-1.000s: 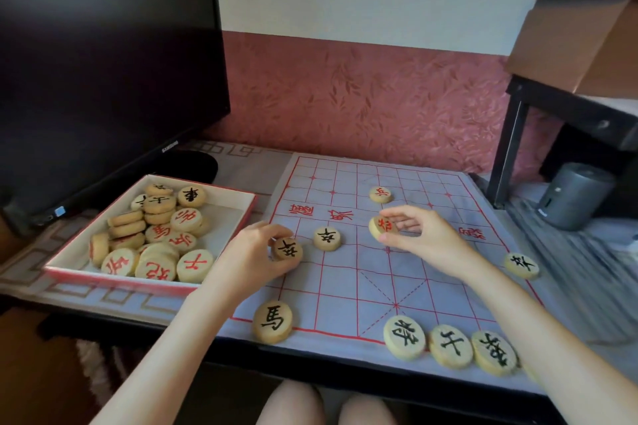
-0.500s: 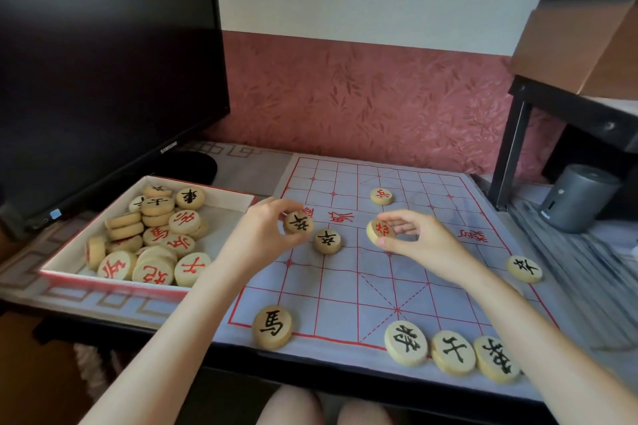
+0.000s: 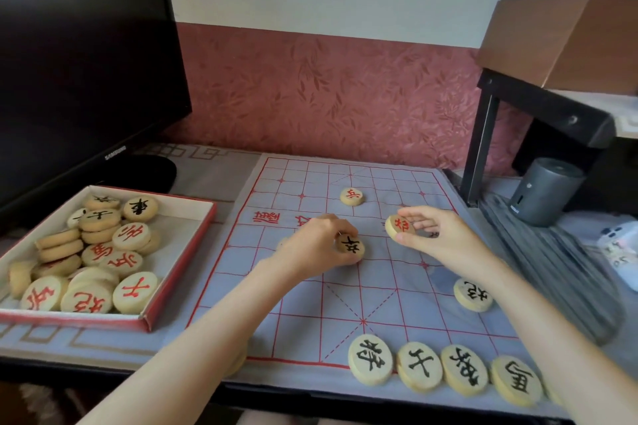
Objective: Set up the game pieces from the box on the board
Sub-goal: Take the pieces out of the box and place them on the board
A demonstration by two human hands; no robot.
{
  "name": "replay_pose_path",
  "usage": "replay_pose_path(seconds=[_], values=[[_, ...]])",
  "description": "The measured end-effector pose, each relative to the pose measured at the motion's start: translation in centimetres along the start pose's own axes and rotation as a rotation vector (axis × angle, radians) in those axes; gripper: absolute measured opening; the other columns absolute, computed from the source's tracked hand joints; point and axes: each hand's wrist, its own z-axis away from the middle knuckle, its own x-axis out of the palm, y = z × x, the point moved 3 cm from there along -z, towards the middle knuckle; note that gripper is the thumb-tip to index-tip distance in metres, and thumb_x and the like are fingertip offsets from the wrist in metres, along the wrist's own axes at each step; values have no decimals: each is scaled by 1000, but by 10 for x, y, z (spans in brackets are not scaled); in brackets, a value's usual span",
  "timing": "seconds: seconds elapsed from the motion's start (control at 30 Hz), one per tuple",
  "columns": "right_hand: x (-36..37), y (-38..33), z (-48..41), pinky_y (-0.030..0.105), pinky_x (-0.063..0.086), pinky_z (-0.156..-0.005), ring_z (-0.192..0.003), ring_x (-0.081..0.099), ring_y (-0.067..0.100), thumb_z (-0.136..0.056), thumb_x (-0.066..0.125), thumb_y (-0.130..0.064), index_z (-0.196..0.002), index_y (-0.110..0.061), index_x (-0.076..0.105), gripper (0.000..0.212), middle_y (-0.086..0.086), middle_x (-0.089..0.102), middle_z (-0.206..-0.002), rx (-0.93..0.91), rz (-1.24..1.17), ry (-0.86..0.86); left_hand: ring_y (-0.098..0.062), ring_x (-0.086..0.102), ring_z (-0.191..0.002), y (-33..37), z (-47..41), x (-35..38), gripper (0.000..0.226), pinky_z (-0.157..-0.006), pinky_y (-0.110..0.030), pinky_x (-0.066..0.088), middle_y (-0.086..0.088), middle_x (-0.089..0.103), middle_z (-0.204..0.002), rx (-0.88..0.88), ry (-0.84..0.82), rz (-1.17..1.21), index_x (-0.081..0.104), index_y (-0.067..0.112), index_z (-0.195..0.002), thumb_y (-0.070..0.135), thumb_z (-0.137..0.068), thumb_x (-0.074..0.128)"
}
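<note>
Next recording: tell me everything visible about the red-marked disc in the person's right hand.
The round pale wooden-looking disc with a red character is thick, with a smooth rounded edge and the character marked on its flat face. It is tilted, with its face toward the camera, and seems lifted just above the grey cloth board with red grid lines. The right hand pinches it, with the thumb at its lower edge and the fingers over its top right. Nothing else appears to touch it, and its back is hidden.
</note>
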Motion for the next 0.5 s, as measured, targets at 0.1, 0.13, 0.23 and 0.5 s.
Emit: replay_pose_path(seconds=[0.1, 0.13, 0.23, 0.5], values=[[0, 7, -2, 20, 40, -89, -101, 55, 0, -78, 74, -27, -113, -31, 60, 37, -20, 59, -104, 12, -6, 2, -15, 57, -103, 1, -1, 6, 44, -88, -32, 50, 3, 59, -118, -10, -16, -18, 56, 24, -122, 41, -82, 63], [1, 7, -2, 20, 40, -89, -102, 55, 0, -78, 74, -27, -112, -31, 60, 37, -20, 60, -103, 9, -9, 3, -15, 57, -103, 1, -2, 7, 44, -88, -31, 50, 5, 60, -118, -5, -20, -19, 56, 24, -122, 41, -82, 63], [5, 8, -2, 18, 39, -87, -100, 55, 0, -78, 74, -27, -110, -32, 61, 35, -21, 60, -101, 2, -11, -5, -15, 57, -106, 1, -4, 9, 44, -93, -29, 47, 4, 62, -120, 13, -49, -35, 56, 24, -122, 41, -82, 63], [22, -6, -23, 13, 42, -84, -101, 56, -1, -78, 73, -30, -108, -36, 60, 32, -19, 62, -101, -20, -32, -49, -14, 42, -126, -11, 0, -6, 49, -107, -30, 32, 5, 55, -131, 1, 40, -52, 51, 25, -128, 39, -82, 63]])
